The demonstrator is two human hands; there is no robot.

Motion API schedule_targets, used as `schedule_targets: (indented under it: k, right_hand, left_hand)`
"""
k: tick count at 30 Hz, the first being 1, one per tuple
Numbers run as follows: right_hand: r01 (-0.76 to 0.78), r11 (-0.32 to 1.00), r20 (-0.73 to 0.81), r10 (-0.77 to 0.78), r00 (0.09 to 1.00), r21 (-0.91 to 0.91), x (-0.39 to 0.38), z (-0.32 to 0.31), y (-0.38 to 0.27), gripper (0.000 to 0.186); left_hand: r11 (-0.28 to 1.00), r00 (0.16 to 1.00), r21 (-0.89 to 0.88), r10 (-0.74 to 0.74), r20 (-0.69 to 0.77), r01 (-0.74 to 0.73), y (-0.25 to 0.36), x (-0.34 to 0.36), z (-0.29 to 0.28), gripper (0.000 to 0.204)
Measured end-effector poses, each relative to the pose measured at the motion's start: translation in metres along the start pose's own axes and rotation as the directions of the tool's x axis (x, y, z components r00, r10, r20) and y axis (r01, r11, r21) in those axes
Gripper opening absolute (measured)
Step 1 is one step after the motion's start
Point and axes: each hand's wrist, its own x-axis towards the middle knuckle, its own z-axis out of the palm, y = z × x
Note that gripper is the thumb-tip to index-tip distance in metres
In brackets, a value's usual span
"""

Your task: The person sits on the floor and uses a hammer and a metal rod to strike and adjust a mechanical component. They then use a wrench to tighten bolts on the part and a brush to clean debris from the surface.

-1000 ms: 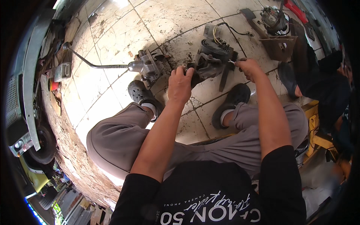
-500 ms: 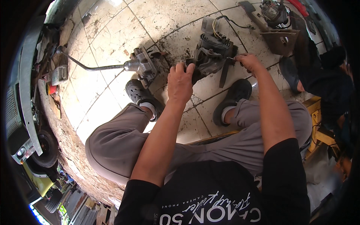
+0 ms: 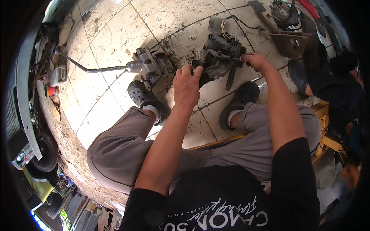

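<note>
On the tiled floor in front of me lies a greasy grey metal assembly (image 3: pixel 219 63) with a ribbed round housing and pale wires at its far end. My left hand (image 3: pixel 187 86) is closed on its left edge, the fingertips partly hidden behind the dark metal. At the assembly's right side is my right hand (image 3: pixel 257 61), fingers pinched together; what they grip is too small and dark to make out. A flat dark strip (image 3: pixel 231 77) sticks out toward me below the housing. Left of my left hand rests a gear-shift lever housing (image 3: pixel 147 69) with a long bent rod.
My shoes (image 3: pixel 146 100) stand on either side, close to the parts. Another person's shoe (image 3: pixel 298 77) is at the right. A rusty bracket (image 3: pixel 291 44) and a dirty motor-like part (image 3: pixel 284 16) lie at the far right. Yellow framing (image 3: pixel 322 115) stands beside my right knee.
The assembly has shifted slightly toward me, tilting a little under my hands. Both hands keep nearly the same places on it.
</note>
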Motion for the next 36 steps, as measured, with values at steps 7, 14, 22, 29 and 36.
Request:
schedule_targets:
  k: [7, 14, 22, 29, 36]
  right_hand:
    - [-0.192, 0.975, 0.058, 0.187, 0.981, 0.107, 0.017, -0.004, 0.012, 0.025]
    - [-0.181, 0.96, 0.062, 0.171, 0.983, 0.215, 0.011, -0.007, 0.019, 0.018]
    - [-0.148, 0.975, 0.044, 0.142, 0.989, 0.169, 0.018, -0.003, 0.014, 0.013]
    - [-0.057, 0.989, 0.096, 0.044, 0.994, 0.139, 0.027, -0.006, 0.012, 0.017]
    - [-0.212, 0.954, 0.237, 0.16, 0.958, 0.212, 0.012, -0.003, 0.004, 0.009]
  left_hand:
    - [0.999, 1.0, -0.035, -0.003, 0.019, 0.004, 0.0, 0.001, -0.001, 0.047]
    - [0.999, 1.0, -0.049, -0.013, 0.024, 0.014, 0.002, 0.002, -0.003, 0.045]
    - [0.999, 1.0, -0.035, -0.008, 0.009, 0.008, 0.001, 0.001, -0.001, 0.046]
    - [0.999, 0.999, -0.03, -0.033, 0.041, 0.034, 0.003, 0.003, -0.002, 0.043]
    - [0.998, 0.997, -0.031, -0.053, 0.048, 0.054, 0.005, 0.002, -0.004, 0.039]
